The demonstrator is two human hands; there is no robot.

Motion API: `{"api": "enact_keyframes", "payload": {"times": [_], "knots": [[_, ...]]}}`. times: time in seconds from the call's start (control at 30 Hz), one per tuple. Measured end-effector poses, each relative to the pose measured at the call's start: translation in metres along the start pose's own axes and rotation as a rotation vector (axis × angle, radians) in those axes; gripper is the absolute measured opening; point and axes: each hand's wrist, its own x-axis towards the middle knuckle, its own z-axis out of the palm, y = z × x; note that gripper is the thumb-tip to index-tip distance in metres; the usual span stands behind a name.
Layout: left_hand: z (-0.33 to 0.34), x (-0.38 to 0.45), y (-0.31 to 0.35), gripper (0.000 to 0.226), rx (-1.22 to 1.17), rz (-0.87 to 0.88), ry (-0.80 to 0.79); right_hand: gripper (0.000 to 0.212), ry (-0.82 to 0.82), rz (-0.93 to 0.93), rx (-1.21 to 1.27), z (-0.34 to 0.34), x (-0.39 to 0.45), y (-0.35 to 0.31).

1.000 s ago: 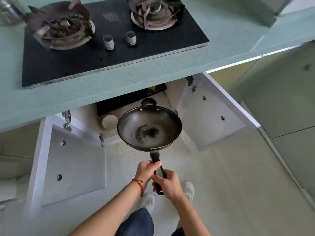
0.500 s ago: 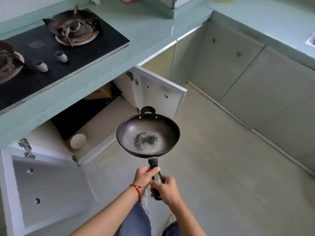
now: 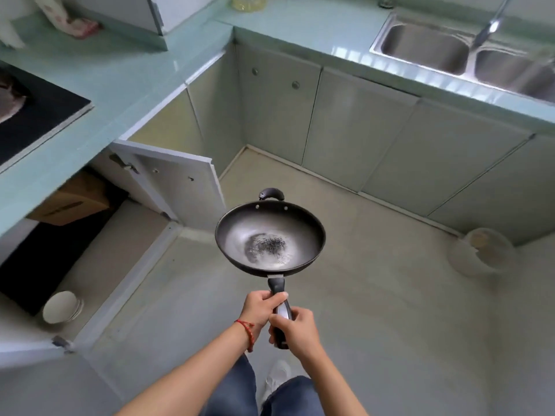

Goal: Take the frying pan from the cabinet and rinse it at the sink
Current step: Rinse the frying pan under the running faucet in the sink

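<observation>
A dark round frying pan with a worn grey patch in its middle is held level over the floor in front of me. Both hands grip its black handle: my left hand sits higher up, nearer the bowl, and my right hand holds the handle's end. The open cabinet lies to the left under the counter, its white door swung out. The steel double sink with its tap is set into the counter at the upper right, well away from the pan.
A black hob sits on the green counter at the left. Inside the cabinet are a cardboard box and a white bowl. A pale bucket stands on the floor at the right, by closed cabinet doors.
My view has swung right from the hob and open cabinet toward the corner. The sink has come into sight. The pan stays in both hands, now away from the cabinet.
</observation>
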Motion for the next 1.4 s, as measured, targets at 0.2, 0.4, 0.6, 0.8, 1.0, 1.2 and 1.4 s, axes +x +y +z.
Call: {"api": "enact_keyframes", "payload": {"times": [0.2,0.4,0.6,0.8,1.0,1.2,1.4], "knots": [[0.058,0.027,0.056,0.028,0.1,0.075,-0.138,0.021,0.148,-0.063,0.096,-0.051,0.017,-0.04],[0.107,0.08,0.139,0.032,0.159,0.175,-0.228,0.009,0.263,-0.139,0.152,-0.093,0.066,-0.108],[0.139,0.136,0.245,0.037,0.216,0.275,-0.295,0.008,0.341,-0.234,0.188,-0.123,0.122,-0.2],[0.169,0.177,0.334,0.043,0.208,0.391,-0.351,0.017,0.368,-0.33,0.199,-0.153,0.164,-0.281],[0.208,0.215,0.402,0.042,0.187,0.452,-0.383,0.026,0.381,-0.406,0.194,-0.195,0.202,-0.343],[0.263,0.264,0.452,0.046,0.195,0.499,-0.377,0.022,0.378,-0.448,0.194,-0.251,0.25,-0.39],[0.328,0.32,0.505,0.039,0.205,0.494,-0.354,0.022,0.369,-0.451,0.178,-0.323,0.301,-0.44]]}}
